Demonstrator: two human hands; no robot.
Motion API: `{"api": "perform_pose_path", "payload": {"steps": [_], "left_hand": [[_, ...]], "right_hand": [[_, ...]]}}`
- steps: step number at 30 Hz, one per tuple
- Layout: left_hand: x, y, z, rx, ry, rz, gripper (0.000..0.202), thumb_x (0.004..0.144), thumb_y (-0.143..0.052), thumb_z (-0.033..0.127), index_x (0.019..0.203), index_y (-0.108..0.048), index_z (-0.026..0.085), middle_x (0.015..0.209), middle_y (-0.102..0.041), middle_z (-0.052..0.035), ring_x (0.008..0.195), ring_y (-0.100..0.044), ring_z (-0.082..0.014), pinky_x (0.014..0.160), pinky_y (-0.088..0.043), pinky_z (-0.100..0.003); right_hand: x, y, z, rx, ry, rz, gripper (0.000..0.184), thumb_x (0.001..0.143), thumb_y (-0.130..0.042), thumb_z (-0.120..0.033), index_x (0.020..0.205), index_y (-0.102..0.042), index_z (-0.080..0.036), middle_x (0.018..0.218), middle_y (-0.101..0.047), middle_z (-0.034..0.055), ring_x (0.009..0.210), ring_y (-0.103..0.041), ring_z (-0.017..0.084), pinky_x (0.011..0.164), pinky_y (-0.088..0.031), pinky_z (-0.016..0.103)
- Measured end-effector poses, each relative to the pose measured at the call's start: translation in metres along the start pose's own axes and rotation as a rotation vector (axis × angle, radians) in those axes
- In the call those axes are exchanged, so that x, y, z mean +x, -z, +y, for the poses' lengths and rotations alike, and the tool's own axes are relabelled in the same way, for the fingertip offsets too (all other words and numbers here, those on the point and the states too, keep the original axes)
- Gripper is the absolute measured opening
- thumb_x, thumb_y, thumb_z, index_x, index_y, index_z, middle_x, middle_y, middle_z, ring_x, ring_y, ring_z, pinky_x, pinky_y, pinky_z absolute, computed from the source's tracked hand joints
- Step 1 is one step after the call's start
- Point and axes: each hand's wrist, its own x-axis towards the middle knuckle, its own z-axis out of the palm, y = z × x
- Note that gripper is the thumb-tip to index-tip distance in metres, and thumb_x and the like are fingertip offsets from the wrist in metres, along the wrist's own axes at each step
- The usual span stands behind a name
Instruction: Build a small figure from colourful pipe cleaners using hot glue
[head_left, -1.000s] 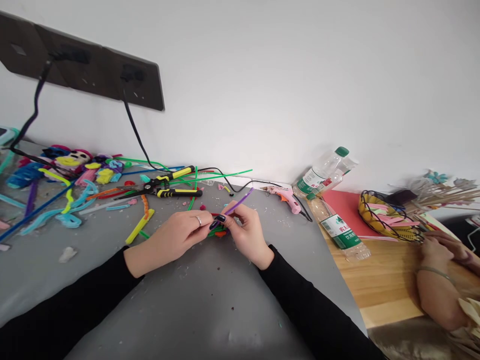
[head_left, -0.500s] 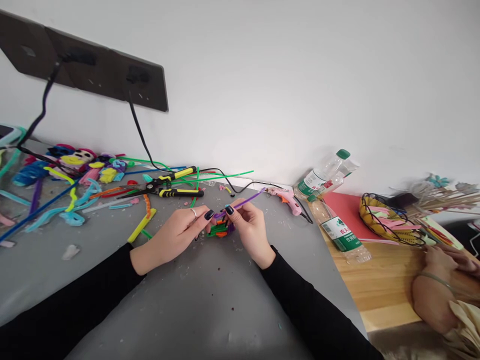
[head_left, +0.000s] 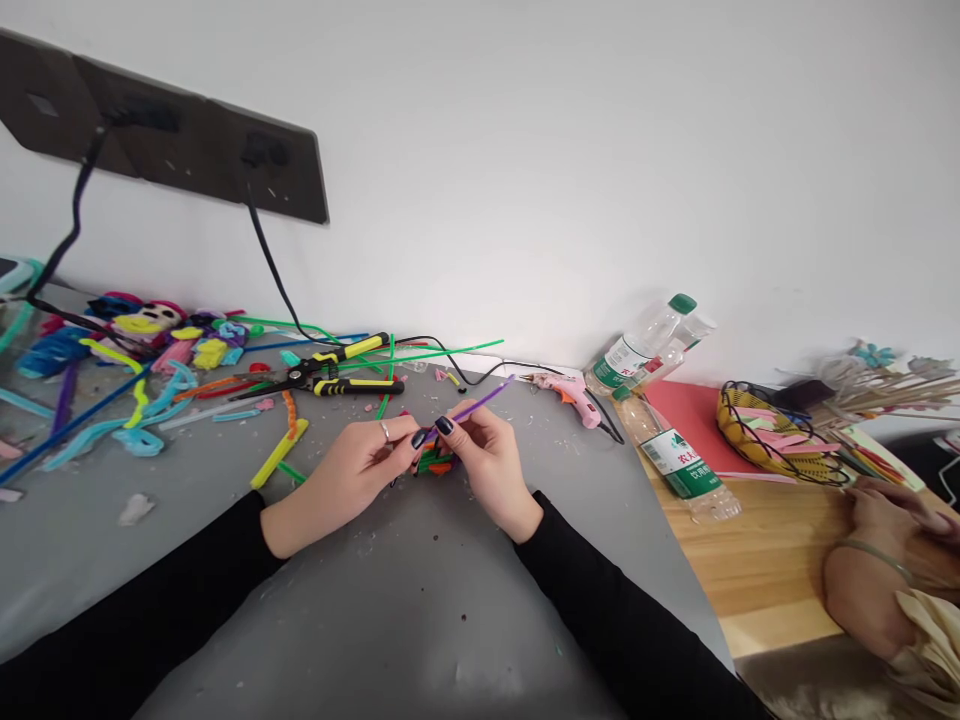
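Note:
Between my hands is a purple pipe cleaner, its free end pointing up and to the right. My left hand is closed, thumb and fingertips pinching the strand's left part. Close beside it, my right hand pinches the same strand farther along. Under the fingertips sits a small bundle of green, orange and purple pipe cleaners, mostly covered by the fingers; I cannot tell whether it is held too. Black-and-yellow pliers lie spread on the grey table behind my left hand.
A pink glue gun rests at the wall. Plastic bottles stand and lean at the right, near a yellow basket. Loose pipe cleaners and fuzzy figures crowd the left. Another person's hand is at the far right.
My right hand has shifted slightly left, nearer my left hand. The purple pipe cleaner's free end has moved left with it, and both hands still pinch the strand.

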Motion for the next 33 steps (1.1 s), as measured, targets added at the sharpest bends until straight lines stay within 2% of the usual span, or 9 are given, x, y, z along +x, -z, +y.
{"api": "perform_pose_path", "payload": {"steps": [5,7,10,15,19,23,29,33], "left_hand": [[0.002,0.005,-0.007,0.081,-0.059,-0.164,0.033,0.098,-0.039,0.033,0.067,-0.041,0.022,0.060,-0.040,0.0040,0.056,-0.036,-0.0138,0.056,-0.028,-0.027],[0.002,0.007,-0.011,0.106,-0.085,-0.189,0.033,0.098,-0.040,0.032,0.066,-0.040,0.022,0.062,-0.042,0.0035,0.057,-0.038,-0.0140,0.057,-0.030,-0.026],[0.003,0.008,-0.012,0.097,-0.065,-0.149,0.035,0.100,-0.038,0.036,0.068,-0.045,0.022,0.060,-0.045,0.0036,0.055,-0.042,-0.0142,0.056,-0.033,-0.026],[0.002,0.007,-0.008,-0.035,0.069,-0.032,0.043,0.103,-0.031,0.044,0.076,-0.055,0.021,0.060,-0.055,0.0023,0.052,-0.050,-0.0140,0.054,-0.041,-0.025],[0.000,0.002,-0.006,-0.051,0.032,-0.036,0.040,0.102,-0.035,0.046,0.078,-0.057,0.021,0.060,-0.052,0.0040,0.052,-0.050,-0.0131,0.053,-0.040,-0.024],[0.000,-0.001,-0.003,-0.039,0.019,-0.002,0.042,0.101,-0.037,0.046,0.071,-0.052,0.021,0.058,-0.049,0.0045,0.050,-0.048,-0.0125,0.051,-0.035,-0.024],[0.000,0.000,0.001,-0.010,0.031,0.021,0.043,0.100,-0.038,0.044,0.067,-0.053,0.021,0.057,-0.050,0.0035,0.051,-0.048,-0.0137,0.053,-0.035,-0.026],[-0.001,-0.001,-0.002,-0.015,0.053,0.023,0.044,0.100,-0.038,0.044,0.065,-0.051,0.022,0.057,-0.053,0.0029,0.053,-0.050,-0.0140,0.054,-0.036,-0.026]], "right_hand": [[-0.002,0.004,-0.001,-0.245,0.115,-0.007,0.026,0.090,-0.067,-0.043,0.077,-0.064,-0.021,0.071,-0.062,0.0006,0.066,-0.055,0.014,0.065,-0.046,0.028],[-0.002,0.005,-0.002,-0.325,0.156,-0.014,0.023,0.091,-0.064,-0.038,0.076,-0.064,-0.021,0.072,-0.063,0.0012,0.067,-0.055,0.015,0.067,-0.045,0.028],[-0.001,0.006,-0.001,-0.271,0.126,-0.005,0.025,0.091,-0.065,-0.042,0.076,-0.063,-0.021,0.072,-0.062,0.0010,0.066,-0.056,0.015,0.065,-0.046,0.028],[0.003,0.006,0.001,-0.060,0.023,0.061,0.038,0.083,-0.073,-0.057,0.079,-0.063,-0.021,0.069,-0.060,-0.0003,0.062,-0.055,0.014,0.060,-0.048,0.027],[0.002,0.003,0.001,-0.001,0.004,0.047,0.043,0.079,-0.076,-0.062,0.078,-0.063,-0.021,0.069,-0.059,-0.0007,0.062,-0.055,0.014,0.061,-0.051,0.028],[-0.001,-0.001,0.000,0.049,-0.003,-0.016,0.043,0.079,-0.077,-0.062,0.075,-0.063,-0.022,0.070,-0.059,-0.0007,0.063,-0.055,0.014,0.063,-0.051,0.028],[-0.002,-0.001,0.000,-0.036,0.028,-0.027,0.041,0.083,-0.074,-0.061,0.075,-0.062,-0.022,0.070,-0.059,-0.0004,0.063,-0.054,0.014,0.062,-0.048,0.028],[-0.003,0.001,0.003,-0.150,0.087,-0.014,0.037,0.090,-0.068,-0.055,0.076,-0.062,-0.021,0.072,-0.056,-0.0003,0.063,-0.053,0.014,0.061,-0.044,0.028]]}}
